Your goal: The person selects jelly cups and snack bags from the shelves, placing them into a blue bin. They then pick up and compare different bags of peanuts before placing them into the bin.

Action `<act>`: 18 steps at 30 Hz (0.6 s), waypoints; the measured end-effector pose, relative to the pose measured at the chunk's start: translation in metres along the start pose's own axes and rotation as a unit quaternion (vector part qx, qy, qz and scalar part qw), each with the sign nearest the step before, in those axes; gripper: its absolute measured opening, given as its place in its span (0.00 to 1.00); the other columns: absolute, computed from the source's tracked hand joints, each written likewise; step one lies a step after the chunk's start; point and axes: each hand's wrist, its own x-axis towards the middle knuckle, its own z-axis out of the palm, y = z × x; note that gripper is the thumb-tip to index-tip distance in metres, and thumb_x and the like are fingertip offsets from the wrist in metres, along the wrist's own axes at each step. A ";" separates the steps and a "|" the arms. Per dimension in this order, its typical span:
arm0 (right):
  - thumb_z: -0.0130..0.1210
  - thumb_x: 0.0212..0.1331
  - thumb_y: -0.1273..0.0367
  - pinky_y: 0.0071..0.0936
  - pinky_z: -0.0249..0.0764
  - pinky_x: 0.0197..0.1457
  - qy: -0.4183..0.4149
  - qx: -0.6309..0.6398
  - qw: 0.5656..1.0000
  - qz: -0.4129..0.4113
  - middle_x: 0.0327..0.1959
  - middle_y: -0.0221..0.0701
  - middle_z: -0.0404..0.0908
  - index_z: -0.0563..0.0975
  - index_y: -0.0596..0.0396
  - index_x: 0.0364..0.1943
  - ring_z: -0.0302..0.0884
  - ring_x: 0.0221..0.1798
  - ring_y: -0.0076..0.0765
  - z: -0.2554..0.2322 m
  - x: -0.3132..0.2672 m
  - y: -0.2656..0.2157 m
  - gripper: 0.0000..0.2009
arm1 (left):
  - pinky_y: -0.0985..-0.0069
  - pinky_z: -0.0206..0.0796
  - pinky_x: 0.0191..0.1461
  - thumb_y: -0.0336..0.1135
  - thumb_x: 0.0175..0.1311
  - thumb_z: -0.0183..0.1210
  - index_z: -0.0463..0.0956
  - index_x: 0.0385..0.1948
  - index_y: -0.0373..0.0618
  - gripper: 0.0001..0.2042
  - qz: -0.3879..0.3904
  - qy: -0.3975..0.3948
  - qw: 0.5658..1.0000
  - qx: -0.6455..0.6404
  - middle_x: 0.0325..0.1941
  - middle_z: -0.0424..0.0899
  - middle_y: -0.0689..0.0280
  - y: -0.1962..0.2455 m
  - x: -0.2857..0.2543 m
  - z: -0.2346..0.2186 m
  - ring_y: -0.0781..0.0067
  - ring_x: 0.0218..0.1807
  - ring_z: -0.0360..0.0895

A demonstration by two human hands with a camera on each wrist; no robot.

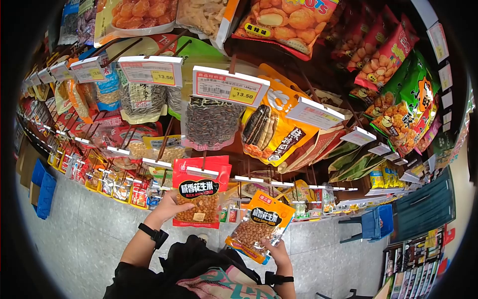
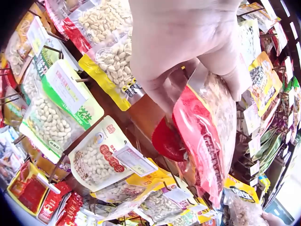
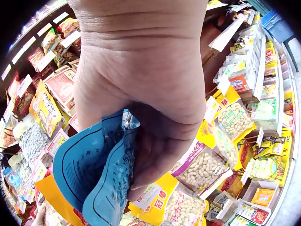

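My left hand pinches the lower left edge of a red bag of peanuts, its thumb lying across the front. That bag is at a hook with a price tag over its top. In the left wrist view the same red bag shows from the side, between thumb and fingers. Lower and to the right, my right hand holds an orange bag of peanuts by its lower right edge, tilted. The blue back of this bag faces the right wrist camera, and some fingers are hidden behind it.
Sunflower seed bags and other snacks hang on hooks above, behind white price tags. Bags of pale peanuts hang beside the left hand. A blue stool stands at right on the tiled floor.
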 end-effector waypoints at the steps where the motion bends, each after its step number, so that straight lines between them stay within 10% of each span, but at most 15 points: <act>1: 0.63 0.56 0.67 0.26 0.73 0.49 0.000 0.001 1.000 0.000 0.42 0.31 0.82 0.76 0.62 0.48 0.78 0.43 0.26 0.000 -0.001 -0.001 0.18 | 0.77 0.69 0.52 0.26 0.52 0.69 0.78 0.46 0.38 0.18 -0.001 0.000 1.000 0.000 0.45 0.84 0.66 0.003 0.000 0.001 0.79 0.47 0.78; 8: 0.64 0.56 0.67 0.27 0.73 0.49 0.003 0.000 1.000 0.019 0.42 0.32 0.82 0.75 0.63 0.48 0.78 0.43 0.27 0.000 0.000 -0.006 0.19 | 0.80 0.69 0.48 0.27 0.50 0.71 0.77 0.45 0.38 0.19 -0.018 0.081 0.995 0.059 0.40 0.83 0.68 0.000 0.010 -0.008 0.80 0.43 0.78; 18: 0.63 0.56 0.66 0.25 0.73 0.48 -0.025 -0.009 1.000 0.011 0.40 0.29 0.82 0.76 0.60 0.48 0.78 0.42 0.25 0.003 0.007 -0.007 0.18 | 0.78 0.68 0.52 0.23 0.51 0.67 0.75 0.49 0.41 0.21 -0.027 -0.021 0.992 -0.126 0.46 0.83 0.68 0.000 -0.008 -0.007 0.80 0.47 0.77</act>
